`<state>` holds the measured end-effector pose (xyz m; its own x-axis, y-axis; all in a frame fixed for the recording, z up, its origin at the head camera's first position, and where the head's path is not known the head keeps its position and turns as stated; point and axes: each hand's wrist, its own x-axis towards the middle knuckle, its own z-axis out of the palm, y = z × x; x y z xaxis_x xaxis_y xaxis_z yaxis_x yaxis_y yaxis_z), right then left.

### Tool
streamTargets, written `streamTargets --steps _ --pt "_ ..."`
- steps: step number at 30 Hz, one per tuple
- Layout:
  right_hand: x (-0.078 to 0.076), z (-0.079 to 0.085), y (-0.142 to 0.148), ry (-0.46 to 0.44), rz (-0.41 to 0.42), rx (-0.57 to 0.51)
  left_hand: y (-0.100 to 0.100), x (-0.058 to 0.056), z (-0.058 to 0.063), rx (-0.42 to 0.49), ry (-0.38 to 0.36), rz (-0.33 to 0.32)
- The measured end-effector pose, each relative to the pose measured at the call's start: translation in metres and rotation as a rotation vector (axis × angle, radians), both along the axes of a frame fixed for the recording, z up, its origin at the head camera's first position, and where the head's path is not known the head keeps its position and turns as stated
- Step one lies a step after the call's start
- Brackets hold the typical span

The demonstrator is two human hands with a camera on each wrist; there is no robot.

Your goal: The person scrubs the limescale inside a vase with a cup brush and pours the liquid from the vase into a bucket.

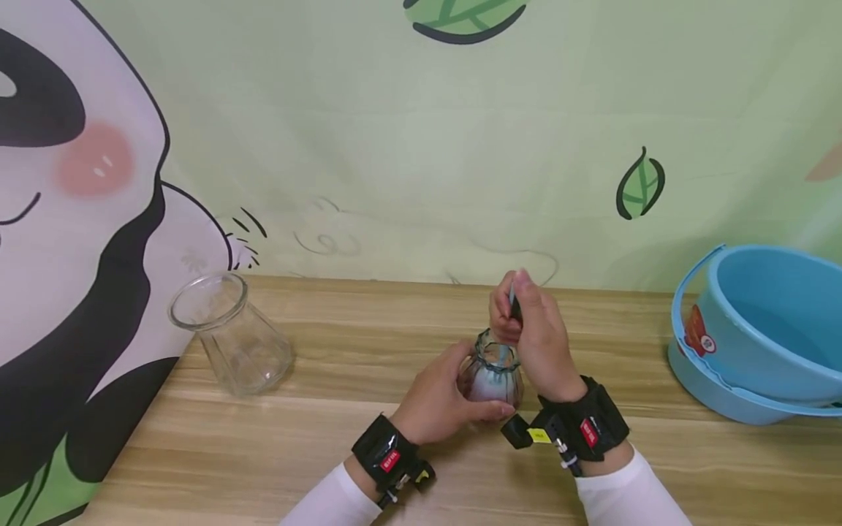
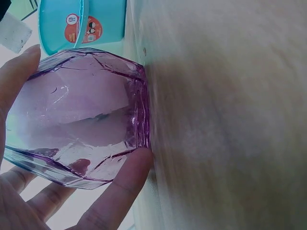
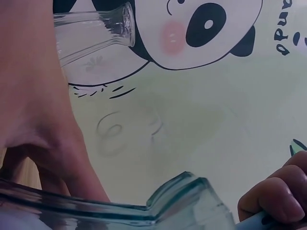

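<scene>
A small faceted glass vase point(image 1: 465, 381), bluish at its wavy rim and purple toward its base, leans slightly on the wooden table. My left hand point(image 1: 434, 398) holds it round the body, thumb and fingers on opposite sides. In the left wrist view, a fingertip sits at the purple base. Above the mouth, my right hand point(image 1: 542, 343) grips the light-blue and dark handle of a bottle brush point(image 3: 256, 221) in a fist, thumb uppermost. The brush reaches down into the vase, where a pale, whitish mass shows through the glass.
A larger clear glass vase point(image 1: 240, 343) stands at the left, near the panda-printed backdrop point(image 1: 368, 131). Two blue plastic tubs, one a bucket point(image 1: 730, 329) with a handle, are stacked at the right. The wooden table point(image 1: 316, 467) meets the backdrop just behind the hands.
</scene>
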<state>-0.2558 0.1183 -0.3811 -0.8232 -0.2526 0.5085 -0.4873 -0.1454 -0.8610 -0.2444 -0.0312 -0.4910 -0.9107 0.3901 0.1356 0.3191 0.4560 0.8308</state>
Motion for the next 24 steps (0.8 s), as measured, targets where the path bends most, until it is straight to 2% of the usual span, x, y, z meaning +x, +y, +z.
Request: streamTargets --steps 15,20,24 --pt "-0.0036 -0.0028 -0.0003 -0.019 -0.002 -0.012 -0.0003 -0.0018 -0.0007 -0.012 0.021 -0.004" --pt "-0.0009 -0.0006 0.0012 -0.032 -0.036 -0.014 0.0001 -0.0011 -0.0013 -0.023 0.035 0.005" --pt "0.0015 0.0024 0.0021 -0.007 -0.054 -0.038 0.0013 -0.0011 -0.0014 -0.017 0.034 0.007"
